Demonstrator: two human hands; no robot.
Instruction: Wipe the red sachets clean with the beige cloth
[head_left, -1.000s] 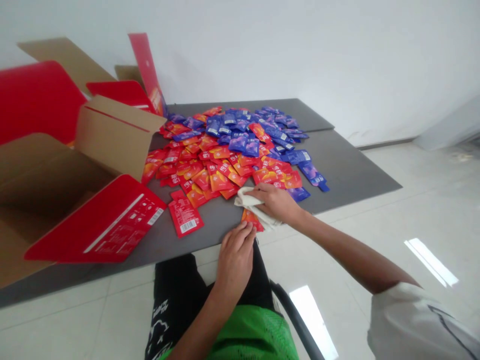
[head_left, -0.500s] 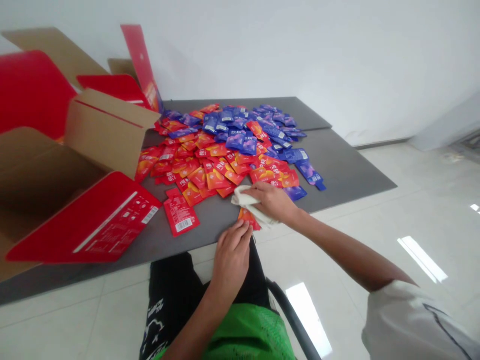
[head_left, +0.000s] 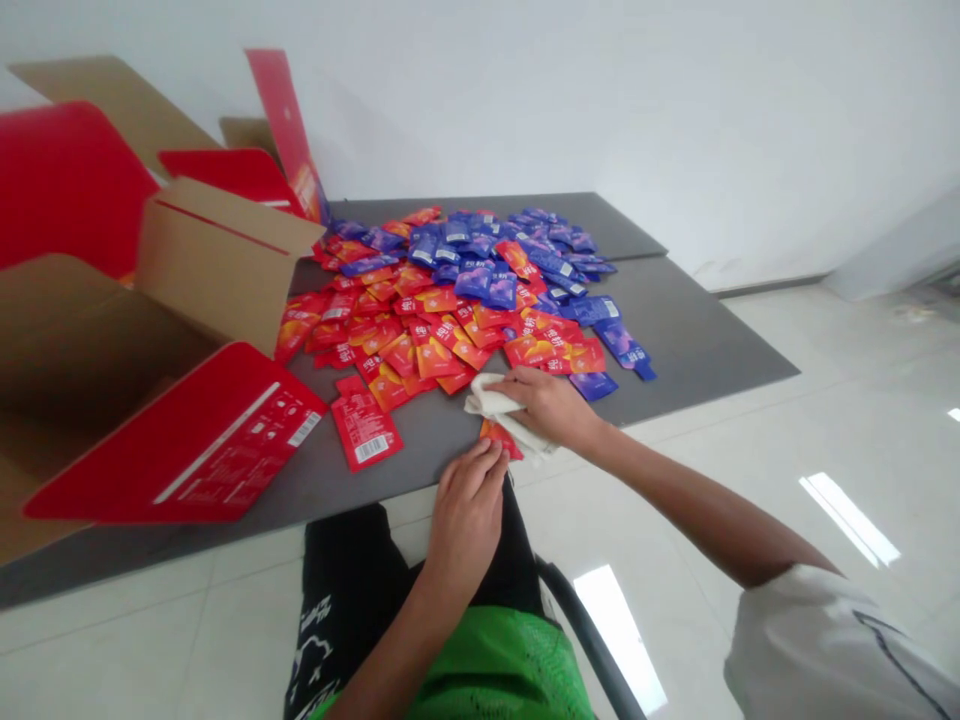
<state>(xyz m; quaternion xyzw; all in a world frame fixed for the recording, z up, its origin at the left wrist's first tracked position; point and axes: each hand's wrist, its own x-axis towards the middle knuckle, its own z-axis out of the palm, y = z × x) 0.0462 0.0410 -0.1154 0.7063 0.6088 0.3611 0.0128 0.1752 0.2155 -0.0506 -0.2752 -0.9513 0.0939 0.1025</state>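
Only small shifts since the earlier frame: the head view has moved slightly, and the left hand [head_left: 466,520] sits about the same, its fingertips [head_left: 489,452] at the edge of an orange foil packet [head_left: 498,438]. Left fingers are close together and curled; pinch or plain touch, can't tell. Right hand [head_left: 547,405] is over a white cloth [head_left: 491,398], fingers together and pressing down, no clear pinch. The cloth lies partly over the packet, which sits at the near edge of a grey table [head_left: 675,340], apart from the main heap. Step in hand as seen: cloth and packet held between both hands, at the table edge. Packet's corner still shows beside the cloth, within reach of the left fingers.

Nearest the body: black printed shorts [head_left: 337,590], a green mesh top [head_left: 495,665], a dark chair arm [head_left: 585,630], and a white sleeve [head_left: 825,650] on the right arm. Just left of the hands lies a loose red packet [head_left: 365,425]. Beyond it are a heap of red-orange packets [head_left: 397,340] and blue-purple packets [head_left: 480,245], with an open cardboard carton [head_left: 217,255] with red flaps [head_left: 180,450] at left. White wall [head_left: 675,100] behind.
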